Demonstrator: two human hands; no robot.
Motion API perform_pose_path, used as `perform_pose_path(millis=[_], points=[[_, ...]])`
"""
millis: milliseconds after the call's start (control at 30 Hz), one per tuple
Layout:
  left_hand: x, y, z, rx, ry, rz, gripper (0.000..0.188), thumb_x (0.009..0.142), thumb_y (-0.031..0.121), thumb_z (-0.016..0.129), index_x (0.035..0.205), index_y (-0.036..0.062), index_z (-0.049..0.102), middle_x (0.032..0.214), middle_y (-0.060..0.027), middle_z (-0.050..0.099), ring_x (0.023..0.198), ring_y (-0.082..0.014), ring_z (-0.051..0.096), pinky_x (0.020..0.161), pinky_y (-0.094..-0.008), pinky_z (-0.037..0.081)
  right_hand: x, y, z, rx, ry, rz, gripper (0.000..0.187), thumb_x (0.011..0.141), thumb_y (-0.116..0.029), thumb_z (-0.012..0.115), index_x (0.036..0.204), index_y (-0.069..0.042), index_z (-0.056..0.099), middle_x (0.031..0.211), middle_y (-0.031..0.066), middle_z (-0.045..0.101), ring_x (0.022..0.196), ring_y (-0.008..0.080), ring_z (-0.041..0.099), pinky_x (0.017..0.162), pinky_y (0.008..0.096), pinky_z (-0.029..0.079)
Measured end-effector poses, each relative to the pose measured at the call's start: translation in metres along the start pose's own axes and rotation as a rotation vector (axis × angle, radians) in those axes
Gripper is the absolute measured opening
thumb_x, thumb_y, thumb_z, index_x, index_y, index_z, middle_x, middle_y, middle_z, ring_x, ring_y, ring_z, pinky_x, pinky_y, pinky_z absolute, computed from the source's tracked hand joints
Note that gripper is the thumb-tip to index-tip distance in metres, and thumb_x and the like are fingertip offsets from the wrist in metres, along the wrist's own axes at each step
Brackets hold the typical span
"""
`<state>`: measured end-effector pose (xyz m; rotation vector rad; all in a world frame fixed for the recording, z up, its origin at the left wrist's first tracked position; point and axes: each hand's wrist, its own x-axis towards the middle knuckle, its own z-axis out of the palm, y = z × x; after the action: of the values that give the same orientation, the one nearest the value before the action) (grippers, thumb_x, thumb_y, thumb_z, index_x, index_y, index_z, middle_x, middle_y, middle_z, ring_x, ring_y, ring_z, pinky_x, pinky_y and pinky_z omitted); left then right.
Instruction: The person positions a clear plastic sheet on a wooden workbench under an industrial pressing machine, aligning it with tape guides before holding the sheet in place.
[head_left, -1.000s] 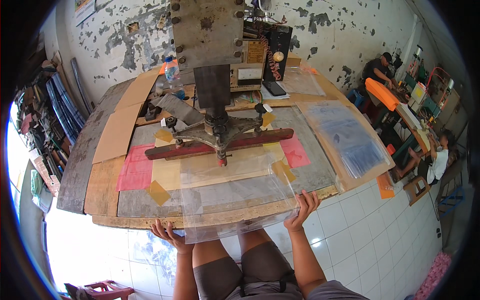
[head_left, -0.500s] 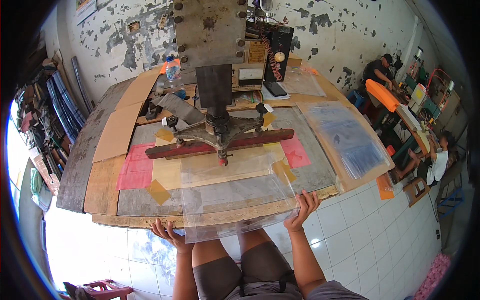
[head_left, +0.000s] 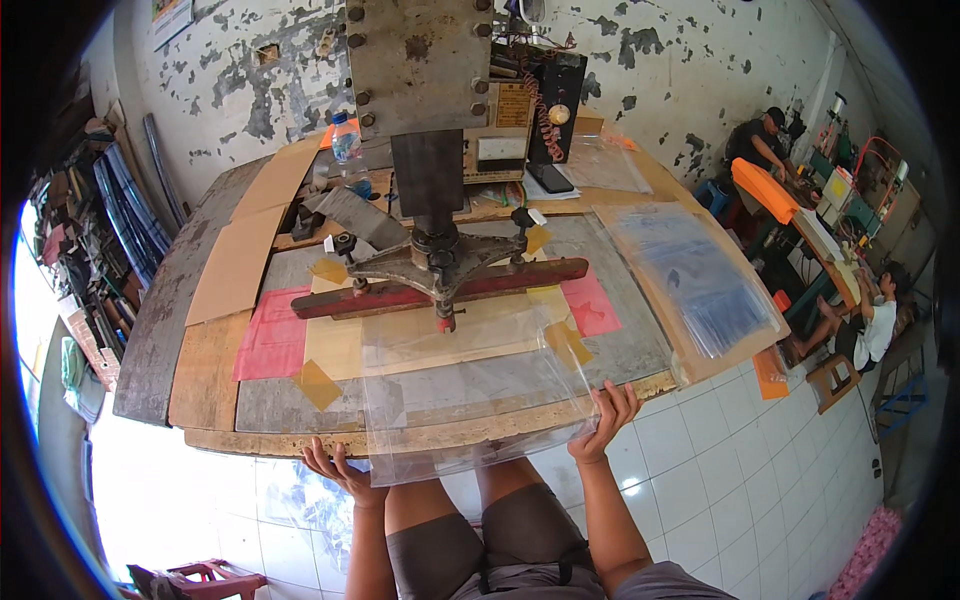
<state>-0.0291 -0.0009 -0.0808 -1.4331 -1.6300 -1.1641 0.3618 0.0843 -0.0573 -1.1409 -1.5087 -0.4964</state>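
A clear plastic sheet [head_left: 470,400] lies over the front of the work table, its far part under the red-edged bar [head_left: 440,290] of a press and its near edge hanging past the table edge. At its near left corner, my left hand [head_left: 345,472] holds the sheet low by the thumb, the other fingers raised against the table edge. My right hand [head_left: 603,420] grips the near right corner, fingers curled upward. Beneath the sheet is a pale yellow strip [head_left: 335,355], with red patches [head_left: 272,335] and amber tape [head_left: 318,384] around it.
Stacked clear plastic sheets [head_left: 695,280] lie on cardboard at the right. Cardboard [head_left: 225,260] covers the left side. A bottle [head_left: 347,140], a phone [head_left: 549,178] and a control box [head_left: 500,130] stand behind the press. Two people [head_left: 765,140] sit at another bench far right.
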Motion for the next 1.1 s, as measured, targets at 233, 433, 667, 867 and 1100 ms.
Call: perform_pose_path(millis=[233, 433, 667, 867, 1100], points=[[-0.0006, -0.0004, 0.0, -0.008, -0.005, -0.009, 0.093, 0.079, 0.056, 0.079, 0.147, 0.0118, 0.033, 0.158, -0.0287, 0.03, 0.149, -0.0529, 0.023, 0.118, -0.0729, 0.018, -0.001, 0.0002, 0.0, 0.003, -0.003, 0.004, 0.049, 0.103, -0.039, 0.034, 0.127, -0.005, 0.062, 0.139, 0.0163, 0.056, 0.143, 0.0415, 0.036, 0.121, 0.062, 0.013], [-0.0068, -0.0057, 0.0024, 0.015, -0.015, -0.018, 0.093, 0.079, 0.057, 0.079, 0.146, 0.0117, 0.034, 0.158, -0.0286, 0.031, 0.149, -0.0535, 0.023, 0.117, -0.0734, 0.02, -0.0037, 0.0029, 0.0011, 0.003, -0.004, 0.008, 0.054, 0.103, -0.045, 0.033, 0.127, -0.005, 0.062, 0.139, 0.0164, 0.056, 0.143, 0.0414, 0.036, 0.122, 0.062, 0.011], [-0.0028, -0.0018, 0.0019, -0.012, 0.0, -0.014, 0.091, 0.08, 0.056, 0.079, 0.146, 0.0124, 0.035, 0.158, -0.0279, 0.031, 0.15, -0.0527, 0.023, 0.118, -0.0731, 0.019, 0.0005, 0.0002, 0.0, 0.004, -0.001, -0.006, 0.047, 0.105, -0.035, 0.034, 0.126, -0.004, 0.062, 0.139, 0.0165, 0.056, 0.143, 0.0411, 0.036, 0.121, 0.0619, 0.012], [-0.0042, -0.0034, 0.0031, -0.008, 0.009, -0.014, 0.091, 0.079, 0.056, 0.079, 0.146, 0.0133, 0.035, 0.158, -0.0268, 0.032, 0.15, -0.0517, 0.022, 0.119, -0.0726, 0.018, 0.0008, -0.0002, 0.0, 0.003, 0.003, -0.015, 0.044, 0.105, -0.032, 0.035, 0.126, -0.004, 0.062, 0.139, 0.0166, 0.056, 0.143, 0.0412, 0.036, 0.121, 0.062, 0.013], [-0.0017, -0.001, 0.0011, -0.015, 0.004, -0.019, 0.091, 0.078, 0.055, 0.08, 0.146, 0.0135, 0.035, 0.158, -0.0276, 0.032, 0.15, -0.0519, 0.023, 0.118, -0.0725, 0.018, 0.0, -0.0007, 0.0005, 0.017, 0.009, -0.004, 0.045, 0.104, -0.033, 0.035, 0.126, -0.004, 0.062, 0.139, 0.0166, 0.057, 0.144, 0.0417, 0.036, 0.122, 0.0623, 0.011]])
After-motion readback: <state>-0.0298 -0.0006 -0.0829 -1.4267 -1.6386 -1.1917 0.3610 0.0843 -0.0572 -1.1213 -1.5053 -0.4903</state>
